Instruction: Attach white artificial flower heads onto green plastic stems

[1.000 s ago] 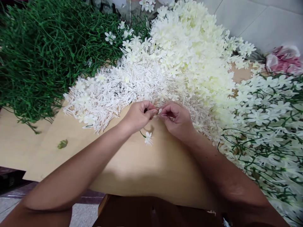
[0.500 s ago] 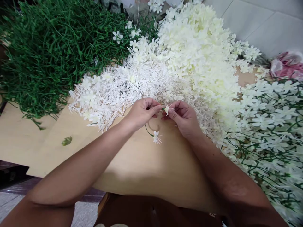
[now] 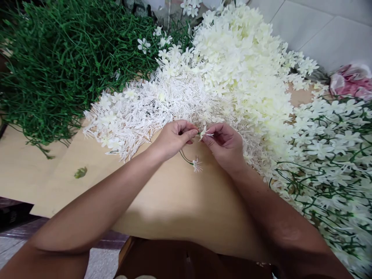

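White flower (image 3: 203,132), right hand (image 3: 227,149) nearly closed, pinching

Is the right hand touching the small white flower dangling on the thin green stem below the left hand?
Apart: the head view shows tan surface between right hand and small white flower.

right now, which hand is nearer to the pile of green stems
Left. The left hand is to the right of and nearer the person than the pile of green stems, with white filaments between; the right hand is farther right, beyond the left.
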A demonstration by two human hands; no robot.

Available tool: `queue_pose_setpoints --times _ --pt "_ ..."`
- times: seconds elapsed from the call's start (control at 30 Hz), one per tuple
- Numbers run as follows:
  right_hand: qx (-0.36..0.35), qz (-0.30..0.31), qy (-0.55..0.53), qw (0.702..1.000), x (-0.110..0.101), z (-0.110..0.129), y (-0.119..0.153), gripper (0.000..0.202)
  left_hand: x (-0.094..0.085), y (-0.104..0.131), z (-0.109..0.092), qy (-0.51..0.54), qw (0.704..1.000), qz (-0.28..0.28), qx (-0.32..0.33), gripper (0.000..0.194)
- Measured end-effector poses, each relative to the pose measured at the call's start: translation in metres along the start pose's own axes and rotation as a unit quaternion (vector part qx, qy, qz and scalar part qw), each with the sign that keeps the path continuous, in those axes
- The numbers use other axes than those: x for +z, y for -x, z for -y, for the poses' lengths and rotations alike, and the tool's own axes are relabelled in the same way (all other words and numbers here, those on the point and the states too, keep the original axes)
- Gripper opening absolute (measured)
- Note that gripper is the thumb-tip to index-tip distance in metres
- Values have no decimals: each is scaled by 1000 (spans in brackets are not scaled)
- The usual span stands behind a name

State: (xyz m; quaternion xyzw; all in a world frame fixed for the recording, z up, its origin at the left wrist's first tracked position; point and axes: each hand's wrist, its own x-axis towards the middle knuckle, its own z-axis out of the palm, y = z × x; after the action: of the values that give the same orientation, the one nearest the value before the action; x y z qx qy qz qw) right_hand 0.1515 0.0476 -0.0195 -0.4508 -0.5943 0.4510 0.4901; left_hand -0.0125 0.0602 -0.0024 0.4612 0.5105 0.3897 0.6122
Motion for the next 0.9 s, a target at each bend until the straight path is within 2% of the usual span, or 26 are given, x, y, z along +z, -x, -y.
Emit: queue_pose_setpoints --times 0.1,0.3,0.53,0.73,0.9 --pt "-33 -7 50 998 -1 0 2 14 0 1 -1 1 1000 3 -1 13" --pt "-86 22 119 989 -4 2 1 5 0 3 -5 -51 998 21 -4 13" --pt "-64 24 97 993 -3 3 0 5 -1 2 -5 -79 996 33 7 15" --pt "4 5 24 1000 -1 2 -1 12 -4 1 -3 -78 995 55 35 13" --pt "-33 8 33 999 0 4 -1 9 -5 0 -3 -88 994 53 33 13"
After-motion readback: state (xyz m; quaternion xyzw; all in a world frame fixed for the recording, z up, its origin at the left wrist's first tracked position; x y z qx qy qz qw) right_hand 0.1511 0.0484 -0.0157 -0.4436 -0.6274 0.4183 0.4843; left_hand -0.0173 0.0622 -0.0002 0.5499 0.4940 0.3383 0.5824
